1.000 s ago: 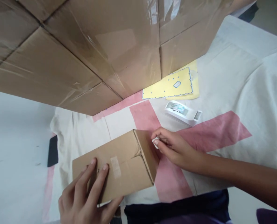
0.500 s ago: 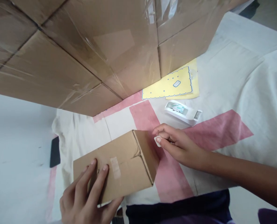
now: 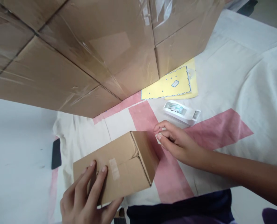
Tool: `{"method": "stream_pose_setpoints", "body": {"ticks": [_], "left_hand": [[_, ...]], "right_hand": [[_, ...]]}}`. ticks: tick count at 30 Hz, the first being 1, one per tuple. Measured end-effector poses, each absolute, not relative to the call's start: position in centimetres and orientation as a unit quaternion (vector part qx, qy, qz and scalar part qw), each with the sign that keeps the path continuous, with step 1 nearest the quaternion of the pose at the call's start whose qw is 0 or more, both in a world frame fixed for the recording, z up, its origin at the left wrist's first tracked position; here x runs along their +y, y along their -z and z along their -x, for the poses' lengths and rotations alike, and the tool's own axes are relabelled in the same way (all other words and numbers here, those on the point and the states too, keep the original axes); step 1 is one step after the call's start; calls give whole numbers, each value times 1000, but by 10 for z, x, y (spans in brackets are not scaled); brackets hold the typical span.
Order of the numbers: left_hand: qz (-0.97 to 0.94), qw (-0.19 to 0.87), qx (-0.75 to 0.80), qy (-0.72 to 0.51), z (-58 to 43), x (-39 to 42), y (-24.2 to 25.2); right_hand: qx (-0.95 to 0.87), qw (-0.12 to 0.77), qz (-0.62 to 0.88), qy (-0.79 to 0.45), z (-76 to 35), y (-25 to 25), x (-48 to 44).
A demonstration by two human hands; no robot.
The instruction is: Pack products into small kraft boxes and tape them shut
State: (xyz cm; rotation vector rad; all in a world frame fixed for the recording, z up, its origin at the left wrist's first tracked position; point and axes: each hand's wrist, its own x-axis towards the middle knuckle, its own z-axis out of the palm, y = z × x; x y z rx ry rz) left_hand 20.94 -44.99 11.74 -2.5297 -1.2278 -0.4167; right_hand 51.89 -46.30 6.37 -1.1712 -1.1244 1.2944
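A small cardboard box (image 3: 121, 183) lies on the cloth, with a short strip of clear tape (image 3: 114, 169) stuck on its top. My left hand (image 3: 87, 196) is on the box's left end, fingers spread over the top and thumb by the near side. To the right of the box, my right hand (image 3: 173, 140) pinches a small whitish piece (image 3: 158, 138) between thumb and fingers, just off the box's edge. Beyond that hand sits a white tape dispenser (image 3: 181, 112) with a roll inside.
A large stack of taped cardboard boxes (image 3: 93, 46) stands across the back. Yellow sheets with blue outlines (image 3: 168, 87) lie at its foot. A dark flat object (image 3: 56, 154) is at the left edge of the cloth (image 3: 234, 77), which has pink bands.
The view has shifted slightly. My right hand has turned a little around the small piece, while my left hand remains on the box.
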Motion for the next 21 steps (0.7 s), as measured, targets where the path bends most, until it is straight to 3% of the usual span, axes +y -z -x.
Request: {"method": "stream_pose_setpoints", "body": {"ticks": [13,21], "left_hand": [[882,150,-423,142,-210,-452,-118],[882,154,-421,146,-212,-450,-118]], "right_hand": [[-558,426,568,-429,-509,-53,-460],[-444,482,516,-551,-495,-58,-459]]}}
